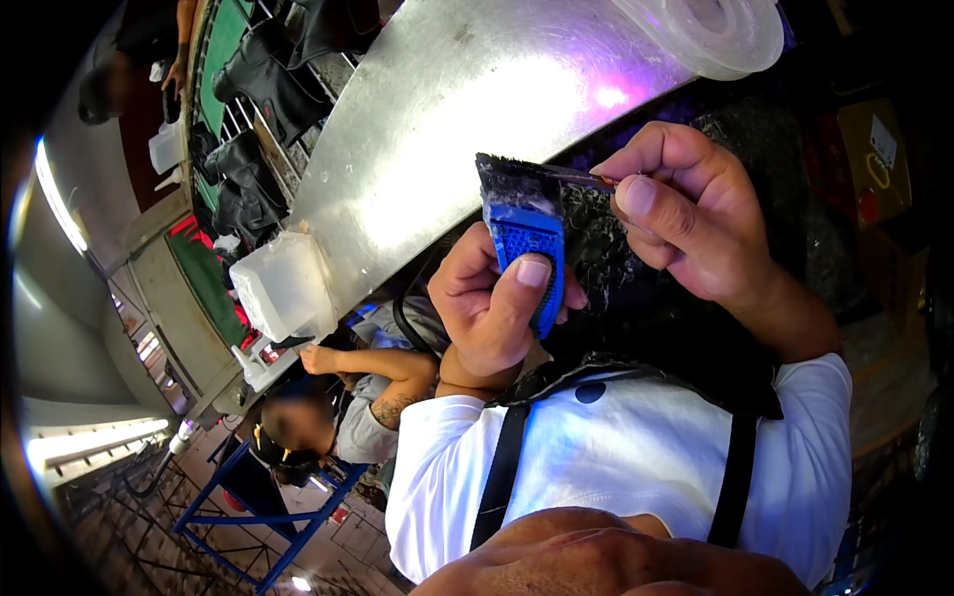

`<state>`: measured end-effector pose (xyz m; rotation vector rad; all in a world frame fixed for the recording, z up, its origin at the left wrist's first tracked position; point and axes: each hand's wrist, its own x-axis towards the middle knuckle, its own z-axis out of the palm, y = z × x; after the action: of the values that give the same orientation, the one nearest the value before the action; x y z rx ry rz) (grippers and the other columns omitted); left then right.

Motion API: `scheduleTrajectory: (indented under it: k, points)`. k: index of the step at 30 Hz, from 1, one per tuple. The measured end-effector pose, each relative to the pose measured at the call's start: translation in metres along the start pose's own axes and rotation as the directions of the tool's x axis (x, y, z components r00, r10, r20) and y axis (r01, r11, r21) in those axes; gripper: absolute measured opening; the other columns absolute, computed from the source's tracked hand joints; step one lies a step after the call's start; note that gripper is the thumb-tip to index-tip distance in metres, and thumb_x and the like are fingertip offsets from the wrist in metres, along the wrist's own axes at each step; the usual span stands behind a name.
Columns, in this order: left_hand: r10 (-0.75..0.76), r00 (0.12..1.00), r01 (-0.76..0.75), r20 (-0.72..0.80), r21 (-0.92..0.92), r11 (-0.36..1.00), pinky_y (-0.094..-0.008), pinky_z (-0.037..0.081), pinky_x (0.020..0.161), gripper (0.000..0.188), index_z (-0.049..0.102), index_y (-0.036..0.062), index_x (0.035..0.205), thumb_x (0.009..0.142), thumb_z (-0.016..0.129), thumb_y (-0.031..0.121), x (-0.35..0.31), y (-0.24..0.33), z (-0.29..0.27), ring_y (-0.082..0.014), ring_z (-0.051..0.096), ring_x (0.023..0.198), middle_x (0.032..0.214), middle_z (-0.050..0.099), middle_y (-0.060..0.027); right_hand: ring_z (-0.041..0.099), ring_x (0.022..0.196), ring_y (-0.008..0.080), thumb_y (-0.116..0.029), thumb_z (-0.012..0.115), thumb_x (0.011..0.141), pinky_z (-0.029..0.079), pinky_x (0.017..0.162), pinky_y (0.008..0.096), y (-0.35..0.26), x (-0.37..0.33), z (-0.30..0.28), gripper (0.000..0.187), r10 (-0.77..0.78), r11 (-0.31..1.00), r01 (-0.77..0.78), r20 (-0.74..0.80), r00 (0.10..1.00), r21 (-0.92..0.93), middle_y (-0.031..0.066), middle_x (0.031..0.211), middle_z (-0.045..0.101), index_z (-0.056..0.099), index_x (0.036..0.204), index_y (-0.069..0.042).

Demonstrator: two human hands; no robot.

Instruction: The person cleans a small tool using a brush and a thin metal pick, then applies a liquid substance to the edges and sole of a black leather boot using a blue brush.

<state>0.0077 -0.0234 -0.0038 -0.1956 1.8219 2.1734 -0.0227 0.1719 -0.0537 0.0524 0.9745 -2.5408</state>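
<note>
My left hand (482,298) is wrapped round the blue handle of a brush (527,243), thumb pressed on its dimpled face. The brush is held upright, its broad black bristle end at the top and dusted with whitish residue. In a pinch between thumb and fingers, my right hand (696,214) has a thin, dark, stick-like tool (588,180) with a reddish-brown part near the fingertips. Its far end meets the side of the bristles; its exact kind cannot be made out. Both hands are above my dark apron (646,343).
A shiny metal table (397,149) curves beyond my hands. On it stand a translucent plastic tub (288,283) at the left and a clear round container (715,35) at the far right. Black boots (243,184) line a rack beyond. A co-worker (383,402) sits at my left.
</note>
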Motion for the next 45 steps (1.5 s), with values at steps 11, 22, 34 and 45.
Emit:
scheduleTrajectory:
  k: [11,22,34,45]
  points:
    - [0.042,0.993,-0.028,-0.108,0.128,0.991,-0.0252,0.040,0.038,0.036,0.056,-0.0016,0.088,0.093,0.062,0.034,0.002,-0.002,0.011,-0.0172,0.053,0.043,0.059,0.060,-0.0161,0.042,0.050,0.0007,-0.014,0.062,0.098,0.032,0.046,0.0176,-0.001,0.002,0.000,0.015,-0.019,1.000,0.019,-0.007,1.000,0.019,-0.0039,0.067,0.053,0.063,0.104,0.000]
    - [0.039,0.994,-0.024,-0.104,0.136,0.990,-0.0260,0.043,0.040,0.037,0.056,-0.0013,0.088,0.092,0.064,0.034,0.001,-0.001,0.011,-0.0184,0.055,0.045,0.060,0.060,-0.0165,0.041,0.049,0.0008,-0.016,0.062,0.098,0.032,0.045,0.0178,0.000,0.003,-0.001,0.016,-0.006,1.000,0.006,-0.030,1.000,0.006,-0.0044,0.067,0.052,0.063,0.103,0.000]
    - [0.008,1.000,-0.008,0.028,0.007,1.000,-0.0240,0.048,0.052,0.019,0.058,-0.0034,0.097,0.094,0.063,0.015,-0.002,0.001,-0.004,-0.0145,0.062,0.058,0.076,0.067,-0.0156,0.042,0.049,0.0009,-0.017,0.063,0.098,0.032,0.044,0.0176,0.000,0.002,0.004,0.017,0.024,0.999,-0.024,0.017,1.000,0.026,-0.0042,0.065,0.052,0.063,0.103,0.000]
    - [0.013,0.999,-0.014,0.041,0.013,1.000,-0.0241,0.048,0.052,0.018,0.058,-0.0032,0.096,0.094,0.062,0.014,-0.001,0.001,-0.005,-0.0134,0.061,0.057,0.075,0.067,-0.0156,0.045,0.050,0.0009,-0.016,0.062,0.099,0.035,0.045,0.0178,0.003,0.001,0.008,0.015,-0.054,0.997,0.053,-0.015,0.998,-0.052,-0.0040,0.065,0.053,0.062,0.101,0.000]
